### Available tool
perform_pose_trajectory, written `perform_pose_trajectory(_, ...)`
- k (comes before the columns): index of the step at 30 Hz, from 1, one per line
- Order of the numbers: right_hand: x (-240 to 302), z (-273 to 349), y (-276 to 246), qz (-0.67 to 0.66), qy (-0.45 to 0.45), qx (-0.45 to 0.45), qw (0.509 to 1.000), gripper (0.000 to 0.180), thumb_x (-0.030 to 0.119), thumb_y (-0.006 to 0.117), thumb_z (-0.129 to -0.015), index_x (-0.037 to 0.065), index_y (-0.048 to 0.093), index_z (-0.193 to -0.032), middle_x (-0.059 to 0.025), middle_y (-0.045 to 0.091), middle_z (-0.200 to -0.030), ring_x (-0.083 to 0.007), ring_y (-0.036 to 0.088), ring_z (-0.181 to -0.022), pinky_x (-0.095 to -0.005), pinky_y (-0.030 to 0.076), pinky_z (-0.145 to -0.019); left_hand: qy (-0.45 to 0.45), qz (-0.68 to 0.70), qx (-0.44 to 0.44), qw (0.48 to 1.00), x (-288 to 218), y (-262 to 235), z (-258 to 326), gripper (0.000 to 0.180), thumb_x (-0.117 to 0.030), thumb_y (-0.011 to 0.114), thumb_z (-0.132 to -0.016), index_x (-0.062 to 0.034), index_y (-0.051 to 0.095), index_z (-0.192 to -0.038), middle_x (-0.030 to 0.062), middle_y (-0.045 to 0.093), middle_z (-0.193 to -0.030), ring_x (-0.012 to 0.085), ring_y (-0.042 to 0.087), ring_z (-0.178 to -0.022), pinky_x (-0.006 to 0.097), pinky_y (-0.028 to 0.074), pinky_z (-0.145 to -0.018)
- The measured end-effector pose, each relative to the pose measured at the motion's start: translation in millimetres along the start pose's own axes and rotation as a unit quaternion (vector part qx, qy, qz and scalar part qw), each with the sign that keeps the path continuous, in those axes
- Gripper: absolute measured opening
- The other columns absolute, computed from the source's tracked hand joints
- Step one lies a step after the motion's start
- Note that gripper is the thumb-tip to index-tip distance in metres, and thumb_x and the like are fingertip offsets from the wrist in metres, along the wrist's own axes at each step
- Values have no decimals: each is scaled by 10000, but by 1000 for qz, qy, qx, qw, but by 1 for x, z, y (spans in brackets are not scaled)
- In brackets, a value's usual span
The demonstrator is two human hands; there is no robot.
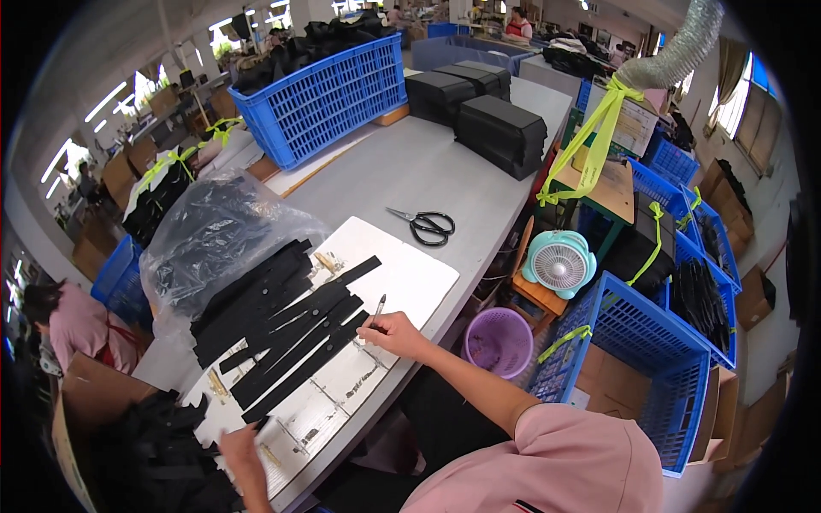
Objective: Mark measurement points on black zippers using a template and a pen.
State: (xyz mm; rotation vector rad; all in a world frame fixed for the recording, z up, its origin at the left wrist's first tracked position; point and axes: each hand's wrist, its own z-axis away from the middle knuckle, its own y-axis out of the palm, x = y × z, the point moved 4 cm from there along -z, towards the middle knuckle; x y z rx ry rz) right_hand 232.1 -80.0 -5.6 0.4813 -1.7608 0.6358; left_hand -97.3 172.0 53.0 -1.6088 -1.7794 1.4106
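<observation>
The right hand pinches a pen in its fingers, tip over the black strips. The left hand presses the strip ends flat on the white board, fingers spread, steadying them.

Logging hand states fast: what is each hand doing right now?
Left hand: pressing on the end of the long black fabric strips; grip cannot be told.
Right hand: closed on a slim silver pen.
</observation>
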Motion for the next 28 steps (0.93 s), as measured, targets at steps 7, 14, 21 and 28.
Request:
perform_pose_trajectory(7, 4, 2, 0, -127, -11, -14, 992, 220, 223, 656, -1023, 48, 701, -1147, -2, 597, -668, -61, 547, -625, -244, 459, -617, 21, 175, 99, 979, -115, 93, -34, 111, -109, 718, -901, -76, 768, -995, 103, 694, -822, 319, 641, -826, 417, 461, -817)
perform_pose_trajectory(14, 20, 9, 0, -53, -86, -33, 994, 206, 213, 660, -1012, 53, 693, -1137, -35, 662, -755, -98, 612, -682, -270, 499, -657, 8, 219, 36, 975, -156, 138, -55, 146, -135, 760, -871, -58, 764, -994, 102, 719, -897, 300, 667, -864, 405, 458, -839)
perform_pose_trajectory(21, 35, 71, 22, 287, -256, -83, 919, 270, 220, 750, -900, 91, 671, -1123, -113, 732, -1071, -260, 702, -1022, -385, 504, -948, 17, 202, -1, 979, -159, 146, -60, 151, -113, 768, -857, -34, 771, -986, 123, 713, -874, 284, 688, -790, 376, 525, -736)
perform_pose_trajectory(28, 32, 81, 22, 398, -308, -58, 862, 354, 227, 777, -895, 83, 664, -1198, -104, 688, -1266, -236, 638, -1237, -426, 469, -1066, 22, 181, 14, 983, -163, 140, -53, 169, -114, 719, -901, -59, 759, -1055, 113, 712, -961, 298, 669, -934, 416, 461, -905)
